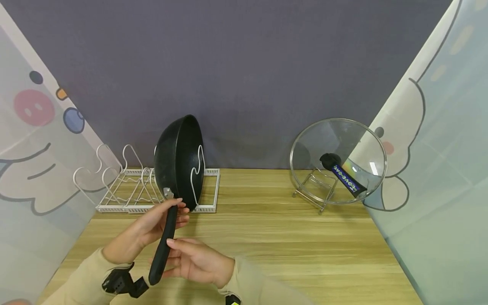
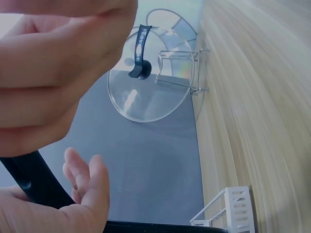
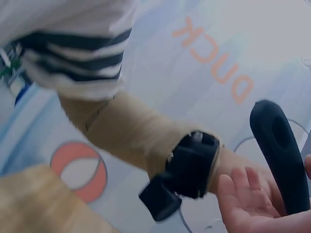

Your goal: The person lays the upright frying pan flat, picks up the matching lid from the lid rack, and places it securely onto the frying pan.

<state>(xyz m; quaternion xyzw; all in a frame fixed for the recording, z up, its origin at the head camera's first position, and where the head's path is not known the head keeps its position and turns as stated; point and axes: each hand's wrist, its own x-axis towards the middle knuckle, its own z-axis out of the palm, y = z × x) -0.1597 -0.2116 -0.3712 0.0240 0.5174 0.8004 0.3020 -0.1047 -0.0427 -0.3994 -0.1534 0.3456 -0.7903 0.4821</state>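
A black wok (image 1: 167, 152) stands on its side in a white wire rack (image 1: 209, 209), its opening turned to the right. Its long black handle (image 1: 163, 254) slants down toward me. Near the pan end my left hand (image 1: 150, 226) holds the handle, thumb over the top and fingers emerging on the far side. Lower down, my right hand (image 1: 200, 260) holds it between thumb and fingers. From the right wrist view, the handle's rounded end (image 3: 272, 128) rises beside loosely extended fingers. Part of both grips is hidden behind the handle.
At the right, a glass lid (image 1: 316, 135) with a black knob and handle (image 1: 345, 176) leans upright on a small metal stand (image 1: 310, 198). White wire dividers (image 1: 106, 173) rise left of the wok. A dark wall (image 1: 248, 84) closes the back of the wooden table (image 1: 274, 237).
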